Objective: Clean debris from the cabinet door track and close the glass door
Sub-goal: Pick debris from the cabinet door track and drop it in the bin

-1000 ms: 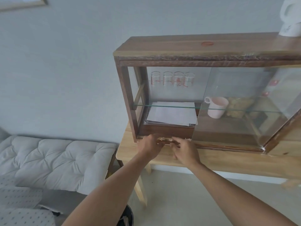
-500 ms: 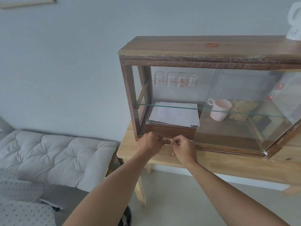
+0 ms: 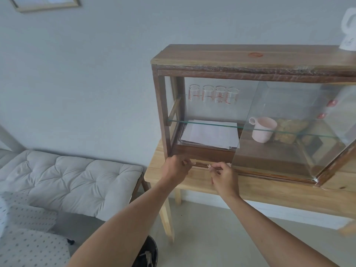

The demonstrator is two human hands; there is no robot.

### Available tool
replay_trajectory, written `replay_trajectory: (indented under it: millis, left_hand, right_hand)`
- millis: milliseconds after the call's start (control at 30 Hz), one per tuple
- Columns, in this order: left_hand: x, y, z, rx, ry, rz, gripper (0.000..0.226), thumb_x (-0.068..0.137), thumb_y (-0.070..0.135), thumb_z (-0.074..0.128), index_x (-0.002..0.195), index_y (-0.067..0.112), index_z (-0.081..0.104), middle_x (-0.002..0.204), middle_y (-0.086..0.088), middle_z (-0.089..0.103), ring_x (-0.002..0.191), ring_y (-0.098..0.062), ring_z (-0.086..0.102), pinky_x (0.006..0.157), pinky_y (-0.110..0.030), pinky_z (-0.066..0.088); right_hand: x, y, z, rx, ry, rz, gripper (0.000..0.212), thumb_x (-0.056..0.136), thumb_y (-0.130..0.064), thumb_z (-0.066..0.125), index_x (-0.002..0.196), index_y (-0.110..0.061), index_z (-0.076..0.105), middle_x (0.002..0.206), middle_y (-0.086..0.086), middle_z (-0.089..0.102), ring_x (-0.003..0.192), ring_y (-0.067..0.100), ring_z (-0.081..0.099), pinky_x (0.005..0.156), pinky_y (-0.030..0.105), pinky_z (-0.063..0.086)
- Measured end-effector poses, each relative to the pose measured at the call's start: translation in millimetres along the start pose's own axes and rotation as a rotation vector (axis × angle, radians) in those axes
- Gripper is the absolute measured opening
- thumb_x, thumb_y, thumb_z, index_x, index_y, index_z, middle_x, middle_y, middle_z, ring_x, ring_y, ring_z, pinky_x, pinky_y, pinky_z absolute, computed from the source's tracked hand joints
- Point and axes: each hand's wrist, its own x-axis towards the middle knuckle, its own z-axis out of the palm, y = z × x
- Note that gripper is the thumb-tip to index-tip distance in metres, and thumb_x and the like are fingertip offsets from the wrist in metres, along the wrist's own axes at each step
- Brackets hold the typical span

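A dark wooden cabinet (image 3: pixel 250 58) stands on a light wooden table (image 3: pixel 269 193). Its sliding glass door (image 3: pixel 292 132) sits over the right part, leaving the left half uncovered. The bottom door track (image 3: pixel 201 164) runs along the front edge. My left hand (image 3: pixel 176 168) is at the track's left end, fingers curled together; whether it holds anything is hidden. My right hand (image 3: pixel 223 177) is just right of it, fingertips pinched on a small pale bit of debris (image 3: pixel 209 166) right at the track.
Inside the cabinet are several measuring glasses (image 3: pixel 213 94), a stack of papers (image 3: pixel 210 134) and a pink mug (image 3: pixel 263 131) under a glass shelf (image 3: pixel 212 123). A white kettle (image 3: pixel 349 31) stands on top. A cushioned bench (image 3: pixel 67 178) lies to the left.
My hands have drawn slightly apart along the track. My right hand now pinches a small piece of debris. The view has shifted so the cabinet sits lower and further right.
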Motion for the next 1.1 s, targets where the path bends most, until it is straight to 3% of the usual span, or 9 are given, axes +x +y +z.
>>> replay_trajectory:
  millis: [67,200,367,467,667,800,933,1100]
  left_hand:
    - [-11.0,-13.1,-10.5,0.000,0.012,0.008,0.022,0.099,0.054,0.067,0.096,0.035,0.077,0.072,0.010,0.075,0.076,-0.013,0.073,0.064,-0.032,0.056]
    - [-29.1,-53.8,-34.5,0.018,0.022,-0.033,0.019,0.099,0.055,0.066,0.097,0.039,0.076,0.069,0.012,0.073,0.074,-0.013,0.070,0.067,-0.032,0.057]
    - [-57.5,-107.6,-64.1,0.000,0.113,-0.120,0.024,0.095,0.061,0.067,0.094,0.040,0.077,0.068,0.015,0.070,0.069,0.002,0.062,0.056,-0.027,0.043]
    - [-79.3,-141.0,-78.1,-0.011,0.184,-0.181,0.026,0.094,0.064,0.067,0.096,0.040,0.078,0.068,0.017,0.068,0.070,-0.003,0.064,0.058,-0.028,0.047]
    - [-127.8,-213.5,-104.7,-0.028,0.204,-0.366,0.019,0.092,0.065,0.067,0.086,0.047,0.071,0.071,0.015,0.072,0.074,-0.012,0.070,0.065,-0.032,0.053]
    - [-160.6,-257.6,-110.8,0.014,0.226,-0.487,0.022,0.095,0.061,0.066,0.096,0.042,0.077,0.083,0.015,0.072,0.081,-0.013,0.068,0.065,-0.030,0.049]
    - [-190.0,-297.4,-100.3,0.036,0.225,-0.607,0.019,0.098,0.050,0.066,0.102,0.037,0.079,0.089,0.012,0.073,0.087,-0.020,0.071,0.070,-0.033,0.052]
    - [-208.2,-329.0,-79.5,0.035,0.183,-0.703,0.021,0.098,0.053,0.065,0.101,0.036,0.079,0.089,0.012,0.074,0.087,-0.021,0.071,0.077,-0.036,0.057]
  right_hand:
    - [-6.5,-3.9,5.2,0.013,-0.017,-0.001,0.013,0.101,-0.016,0.072,0.091,-0.023,0.071,0.062,-0.004,0.074,0.040,0.005,0.060,0.044,0.017,0.045]
    - [-20.8,-16.4,29.8,-0.023,-0.080,-0.063,0.012,0.100,-0.022,0.073,0.089,-0.024,0.071,0.049,-0.007,0.069,0.040,0.008,0.055,0.046,0.026,0.046]
    - [-49.2,-32.8,75.8,-0.041,-0.208,-0.116,0.015,0.101,-0.034,0.073,0.087,-0.030,0.070,0.054,-0.008,0.072,0.040,0.004,0.058,0.046,0.018,0.045]
    - [-69.3,-40.9,107.1,-0.076,-0.318,-0.144,0.017,0.102,-0.031,0.071,0.086,-0.030,0.068,0.055,-0.014,0.071,0.044,0.004,0.062,0.045,0.014,0.043]
    - [-115.6,-45.8,169.4,-0.194,-0.547,-0.175,0.017,0.103,-0.038,0.068,0.087,-0.031,0.068,0.057,-0.007,0.073,0.050,0.006,0.066,0.058,0.031,0.052]
    - [-134.9,-36.5,206.9,-0.286,-0.637,-0.191,0.019,0.102,-0.043,0.066,0.088,-0.030,0.070,0.059,-0.012,0.075,0.063,0.011,0.072,0.072,0.035,0.059]
    - [-146.3,-19.3,241.8,-0.361,-0.716,-0.164,0.017,0.100,-0.044,0.066,0.087,-0.034,0.067,0.061,-0.019,0.074,0.068,0.009,0.071,0.069,0.034,0.056]
    - [-156.4,7.0,271.7,-0.485,-0.774,-0.134,0.016,0.099,-0.043,0.066,0.088,-0.032,0.067,0.061,-0.010,0.075,0.070,0.011,0.071,0.063,0.029,0.052]
